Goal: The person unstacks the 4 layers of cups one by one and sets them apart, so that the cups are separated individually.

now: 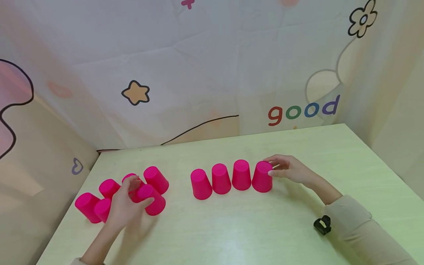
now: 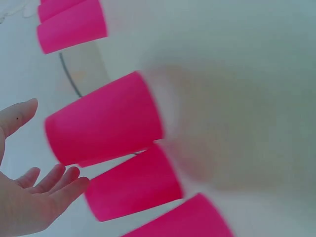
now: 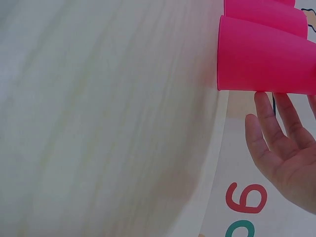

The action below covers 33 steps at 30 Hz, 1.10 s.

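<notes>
Several bright pink cups stand upside down on the table in two sets. In the left set, my left hand (image 1: 127,206) reaches over the cups with its thumb near the front cup (image 1: 154,202). The left wrist view shows its fingers spread beside the narrow end of the nearest cup (image 2: 106,118). On the right, several cups form a row, with a cup (image 1: 201,186) at its left end. My right hand (image 1: 291,171) is at the rightmost cup (image 1: 261,180), thumb at the front and fingers behind. In the right wrist view, nearly straight fingertips meet this cup's side (image 3: 266,57).
The pale table (image 1: 238,228) extends in front of both sets. A printed cloth (image 1: 205,88) with a star and the word "good" hangs behind it. A small black object (image 1: 322,225) is beside the right sleeve (image 1: 351,217).
</notes>
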Available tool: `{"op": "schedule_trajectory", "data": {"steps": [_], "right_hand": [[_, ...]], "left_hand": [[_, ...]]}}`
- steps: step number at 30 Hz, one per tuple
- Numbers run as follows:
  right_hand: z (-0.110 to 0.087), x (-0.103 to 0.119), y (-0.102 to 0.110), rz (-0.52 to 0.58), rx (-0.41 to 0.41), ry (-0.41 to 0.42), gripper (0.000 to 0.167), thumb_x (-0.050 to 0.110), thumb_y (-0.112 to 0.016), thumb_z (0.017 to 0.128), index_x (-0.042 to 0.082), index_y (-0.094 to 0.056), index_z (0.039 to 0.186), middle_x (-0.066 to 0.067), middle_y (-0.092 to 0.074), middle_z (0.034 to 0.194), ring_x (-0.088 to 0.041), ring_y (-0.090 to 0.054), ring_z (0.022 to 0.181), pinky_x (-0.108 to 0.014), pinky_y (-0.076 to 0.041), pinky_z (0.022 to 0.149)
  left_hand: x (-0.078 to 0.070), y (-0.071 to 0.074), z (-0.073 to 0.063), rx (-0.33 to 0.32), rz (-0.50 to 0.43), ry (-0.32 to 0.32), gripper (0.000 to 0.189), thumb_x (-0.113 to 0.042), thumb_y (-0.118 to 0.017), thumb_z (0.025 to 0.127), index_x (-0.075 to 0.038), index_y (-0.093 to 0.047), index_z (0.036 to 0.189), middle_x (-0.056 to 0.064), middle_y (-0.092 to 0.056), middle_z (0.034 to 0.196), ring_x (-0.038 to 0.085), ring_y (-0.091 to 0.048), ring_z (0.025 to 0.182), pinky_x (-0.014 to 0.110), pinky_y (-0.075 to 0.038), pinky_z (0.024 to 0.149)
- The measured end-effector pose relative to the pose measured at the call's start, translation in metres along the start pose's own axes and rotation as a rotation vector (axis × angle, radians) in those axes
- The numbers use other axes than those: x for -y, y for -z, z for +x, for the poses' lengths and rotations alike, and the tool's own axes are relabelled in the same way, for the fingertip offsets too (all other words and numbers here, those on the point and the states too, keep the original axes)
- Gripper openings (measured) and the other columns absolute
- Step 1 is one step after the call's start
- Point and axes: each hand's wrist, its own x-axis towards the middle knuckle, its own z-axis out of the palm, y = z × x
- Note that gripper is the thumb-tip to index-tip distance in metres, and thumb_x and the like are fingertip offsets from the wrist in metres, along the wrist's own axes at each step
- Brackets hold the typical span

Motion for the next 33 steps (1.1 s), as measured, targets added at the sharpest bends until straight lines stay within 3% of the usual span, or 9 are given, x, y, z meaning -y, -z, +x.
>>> {"op": "schedule_trajectory", "data": {"steps": [8, 16, 28, 33], "right_hand": [[0.001, -0.001, 0.0, 0.013, 0.007, 0.004, 0.045, 0.013, -0.064, 0.084, 0.0, -0.049, 0.125, -0.02, -0.053, 0.117, -0.037, -0.052, 0.106, -0.04, -0.051, 0.078], [0.002, -0.001, 0.0, 0.003, 0.006, 0.003, 0.045, 0.013, -0.064, 0.084, 0.0, -0.049, 0.125, -0.02, -0.053, 0.117, -0.037, -0.052, 0.106, -0.037, -0.051, 0.078], [0.002, -0.003, 0.0, 0.026, 0.014, 0.008, 0.045, 0.014, -0.064, 0.084, 0.001, -0.05, 0.125, -0.02, -0.053, 0.116, -0.036, -0.052, 0.105, -0.043, -0.05, 0.079], [0.002, -0.003, 0.0, 0.019, 0.009, 0.01, 0.044, 0.014, -0.064, 0.084, 0.001, -0.05, 0.124, -0.019, -0.054, 0.116, -0.036, -0.053, 0.105, -0.043, -0.051, 0.079]], "left_hand": [[-0.023, 0.004, -0.002, -0.061, -0.069, -0.125, 0.07, -0.019, -0.075, 0.075, -0.005, -0.036, 0.132, 0.012, -0.046, 0.128, 0.03, -0.046, 0.116, 0.044, -0.044, 0.09], [-0.04, -0.008, 0.003, -0.041, -0.13, -0.207, 0.066, -0.012, -0.077, 0.073, -0.005, -0.041, 0.127, 0.012, -0.049, 0.124, 0.028, -0.048, 0.112, 0.041, -0.044, 0.091], [-0.05, -0.043, 0.018, 0.05, -0.262, -0.237, 0.065, -0.012, -0.078, 0.072, -0.006, -0.043, 0.126, 0.01, -0.051, 0.122, 0.025, -0.05, 0.112, 0.039, -0.043, 0.093], [-0.052, -0.059, 0.026, 0.121, -0.306, -0.182, 0.066, -0.012, -0.078, 0.071, -0.007, -0.043, 0.127, 0.009, -0.05, 0.123, 0.025, -0.049, 0.111, 0.043, -0.042, 0.093]]}}
